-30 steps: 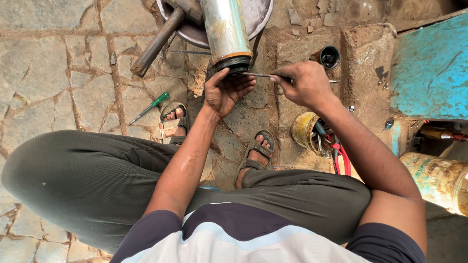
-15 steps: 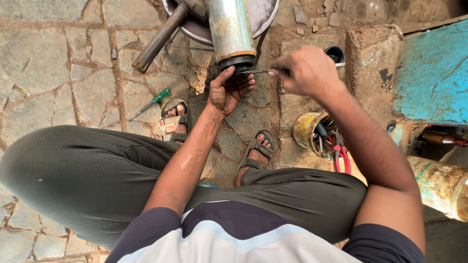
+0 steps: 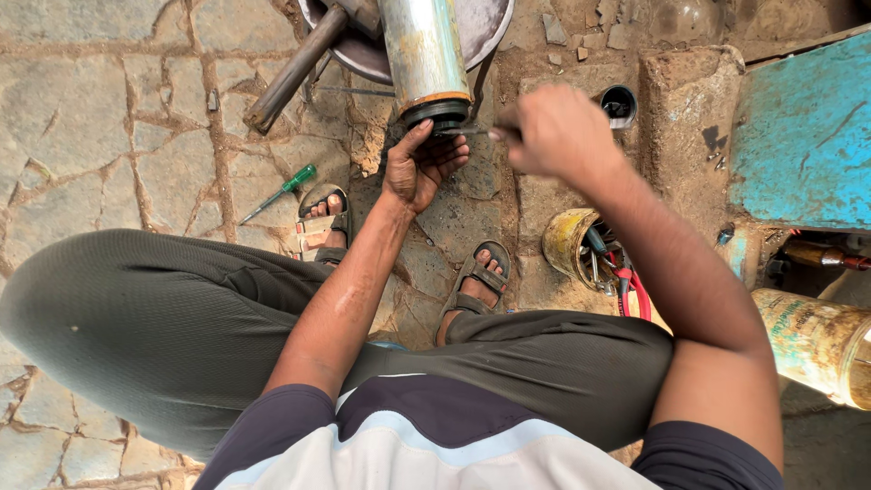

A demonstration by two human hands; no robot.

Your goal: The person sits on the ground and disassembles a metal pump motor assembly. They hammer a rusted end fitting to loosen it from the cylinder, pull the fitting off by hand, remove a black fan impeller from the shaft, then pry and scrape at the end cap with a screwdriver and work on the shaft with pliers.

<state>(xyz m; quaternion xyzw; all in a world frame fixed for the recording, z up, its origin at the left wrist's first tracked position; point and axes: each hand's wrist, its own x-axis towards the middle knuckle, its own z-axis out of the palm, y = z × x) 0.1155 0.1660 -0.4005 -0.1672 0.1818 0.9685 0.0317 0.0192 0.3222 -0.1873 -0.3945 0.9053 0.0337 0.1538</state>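
Now the left hand (image 3: 419, 168) is cupped, fingers spread, under the black end of the dull steel cylinder (image 3: 425, 56), which lies tilted from a round metal basin (image 3: 490, 23) toward the person. The right hand (image 3: 555, 134) is clenched on a thin metal tool (image 3: 463, 132) whose tip touches that end. If the tool slips, it could stab the left palm just beside it.

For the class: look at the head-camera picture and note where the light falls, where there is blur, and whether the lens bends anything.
Head view: soft, even daylight with only faint shadows on the stone floor; a pale sheen on the metal cylinder; the right hand is motion-blurred while the left hand is fairly sharp; the wide lens makes the knees bulge toward the frame edges.
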